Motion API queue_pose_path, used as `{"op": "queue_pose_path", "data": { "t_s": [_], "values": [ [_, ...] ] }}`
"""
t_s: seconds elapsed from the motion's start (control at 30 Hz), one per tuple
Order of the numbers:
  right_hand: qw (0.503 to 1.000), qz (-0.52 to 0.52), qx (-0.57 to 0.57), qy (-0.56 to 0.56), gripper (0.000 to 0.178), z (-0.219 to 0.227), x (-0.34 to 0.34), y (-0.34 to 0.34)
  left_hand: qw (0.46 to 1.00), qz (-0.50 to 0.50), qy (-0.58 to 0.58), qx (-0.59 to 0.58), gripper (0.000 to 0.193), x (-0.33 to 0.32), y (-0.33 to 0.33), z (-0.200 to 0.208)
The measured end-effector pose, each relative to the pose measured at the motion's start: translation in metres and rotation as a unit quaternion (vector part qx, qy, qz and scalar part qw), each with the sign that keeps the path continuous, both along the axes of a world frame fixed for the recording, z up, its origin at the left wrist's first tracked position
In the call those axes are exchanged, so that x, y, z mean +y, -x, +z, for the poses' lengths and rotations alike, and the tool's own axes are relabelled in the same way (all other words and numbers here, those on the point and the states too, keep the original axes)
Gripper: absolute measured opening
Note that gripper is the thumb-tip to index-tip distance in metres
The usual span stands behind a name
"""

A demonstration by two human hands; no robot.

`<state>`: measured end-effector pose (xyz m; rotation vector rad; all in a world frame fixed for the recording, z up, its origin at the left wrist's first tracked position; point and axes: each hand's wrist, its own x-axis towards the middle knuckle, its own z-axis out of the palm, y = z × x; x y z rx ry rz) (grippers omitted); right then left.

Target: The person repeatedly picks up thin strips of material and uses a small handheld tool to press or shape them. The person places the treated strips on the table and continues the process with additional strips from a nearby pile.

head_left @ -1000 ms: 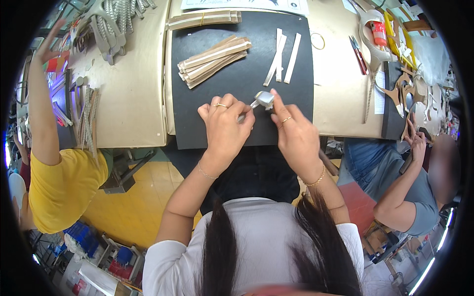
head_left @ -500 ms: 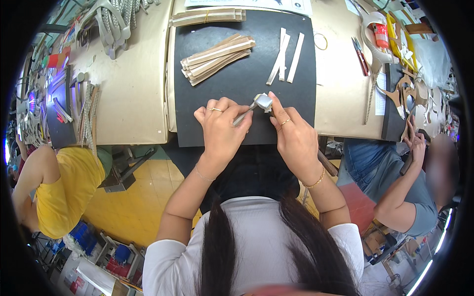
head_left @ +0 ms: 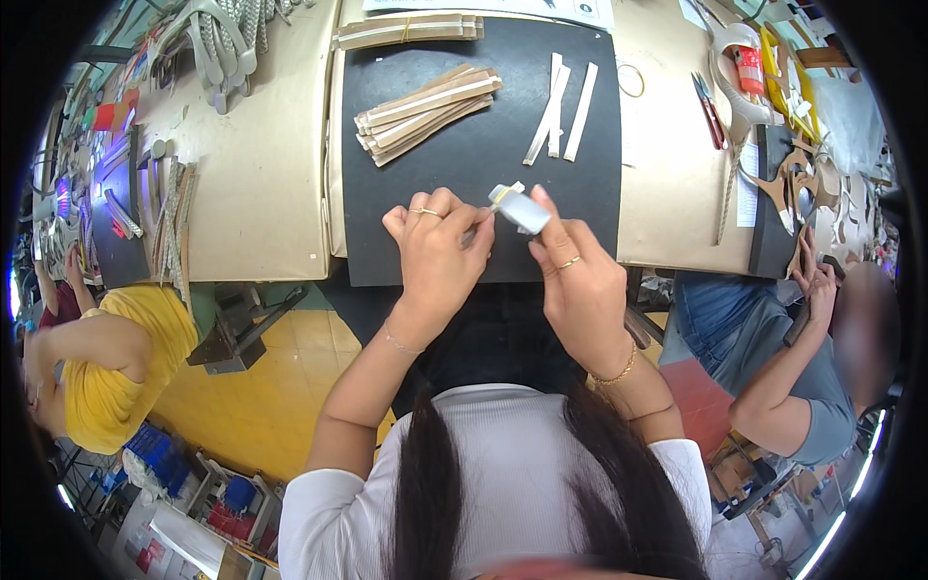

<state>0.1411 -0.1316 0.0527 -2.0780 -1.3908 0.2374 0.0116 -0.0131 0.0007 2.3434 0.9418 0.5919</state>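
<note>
Over the near part of a black mat [head_left: 503, 116], my left hand [head_left: 440, 246] is closed, thumb and fingers pinching the thin end of a silvery-grey strip. My right hand [head_left: 582, 275] has its thumb and index finger closed on the wider, folded-looking part of this silvery-grey strip [head_left: 522, 210]. A small yellowish band or edge shows at its upper left end, and a bit of white sticks out beside it. The part between both hands is narrow and partly hidden by fingers. Farther up lie three loose white strips [head_left: 580, 111] and a fanned pile of brown-and-white strips [head_left: 425, 111].
Behind the pile lies a banded bundle of brown strips [head_left: 411, 31]. A rubber band [head_left: 630, 80] and red-handled snips [head_left: 709, 111] rest at right. Grey straps [head_left: 217, 48] sit at far left. Co-workers sit on both sides, one in a yellow garment [head_left: 130, 362].
My right hand has swung the silvery-grey part round, so more of its flat face shows, slanting down to the right. My left hand stays almost in place. The left co-worker's arm has shifted.
</note>
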Motion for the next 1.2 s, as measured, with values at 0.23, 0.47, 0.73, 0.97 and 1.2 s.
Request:
{"op": "queue_pose_path", "data": {
  "t_s": [0.23, 0.47, 0.73, 0.97, 1.2],
  "values": [
    [0.999, -0.01, -0.025, -0.02, 0.057, -0.005, 0.005, -0.008, 1.0, 0.003, 0.001, -0.021, 0.007, -0.001, -0.005, -0.003],
    [0.995, -0.012, -0.072, 0.063, 0.062, -0.004, 0.007, -0.013, 0.999, 0.002, -0.031, -0.04, 0.007, 0.003, -0.024, -0.011],
    [0.994, -0.017, -0.06, 0.087, 0.054, -0.009, 0.006, -0.013, 0.999, 0.006, -0.048, -0.025, 0.013, 0.002, -0.023, -0.007],
    [0.996, -0.02, -0.042, 0.078, 0.053, -0.011, 0.005, -0.013, 1.0, 0.014, 0.001, -0.014, 0.01, 0.005, -0.011, -0.004],
    [0.996, -0.013, -0.052, 0.069, 0.053, -0.009, 0.006, -0.016, 1.0, 0.018, 0.022, 0.003, 0.006, 0.006, -0.015, -0.002]
  ]
}}
